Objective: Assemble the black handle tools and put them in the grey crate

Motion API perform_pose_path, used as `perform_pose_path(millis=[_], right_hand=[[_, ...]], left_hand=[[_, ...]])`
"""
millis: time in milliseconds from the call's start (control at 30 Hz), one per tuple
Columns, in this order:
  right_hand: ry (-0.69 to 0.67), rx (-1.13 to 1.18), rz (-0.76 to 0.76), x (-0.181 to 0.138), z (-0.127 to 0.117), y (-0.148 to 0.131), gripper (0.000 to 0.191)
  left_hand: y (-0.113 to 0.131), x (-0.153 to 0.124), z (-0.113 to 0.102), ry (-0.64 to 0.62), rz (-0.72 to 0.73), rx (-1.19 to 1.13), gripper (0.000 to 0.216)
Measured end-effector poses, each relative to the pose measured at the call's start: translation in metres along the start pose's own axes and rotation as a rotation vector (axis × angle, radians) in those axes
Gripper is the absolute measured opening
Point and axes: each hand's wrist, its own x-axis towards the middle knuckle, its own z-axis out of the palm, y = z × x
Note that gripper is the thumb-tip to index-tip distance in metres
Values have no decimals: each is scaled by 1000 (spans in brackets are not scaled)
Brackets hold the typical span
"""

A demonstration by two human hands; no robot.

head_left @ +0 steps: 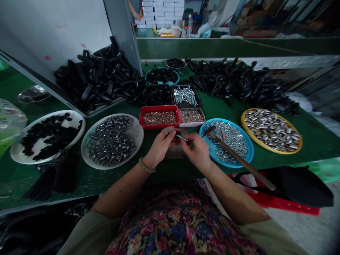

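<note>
I have a small metal part point(181, 137) pinched between left hand point(160, 144) and right hand point(197, 150), close together, just in front of the red tray point(159, 126) of copper-coloured pins point(159, 117). Blue plate point(249, 156) of silver bits point(230, 136) beside right hand, hammer point(233, 154) across it. Red marks point(47, 57) on white panel point(63, 35): too blurred for me to read.

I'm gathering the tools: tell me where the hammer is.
In the head view, the hammer lies across the blue tray, to the right of the right hand, and juts out past the tray's near right rim.
</note>
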Motion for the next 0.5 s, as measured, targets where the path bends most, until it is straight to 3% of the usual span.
perform_pose_path(millis=[100, 200, 300, 400, 500], right_hand=[[-34, -203, -170, -1, -4, -7, 8], [-59, -273, -210, -1, -4, -9, 9], [-119, -235, -203, -2, -4, -9, 13], [-191, 54, -32, -5, -3, -10, 25], [-226, 580, 342, -8, -1, -11, 42]], left_hand=[[-5, -6, 1, 17, 151, 180, 25], [-8, -14, 1, 3, 236, 322, 30], [-9, -22, 0, -67, 226, 340, 40], [-5, -30, -3, -11, 191, 269, 35], [4, -40, -8, 24, 51, 70, 22]])
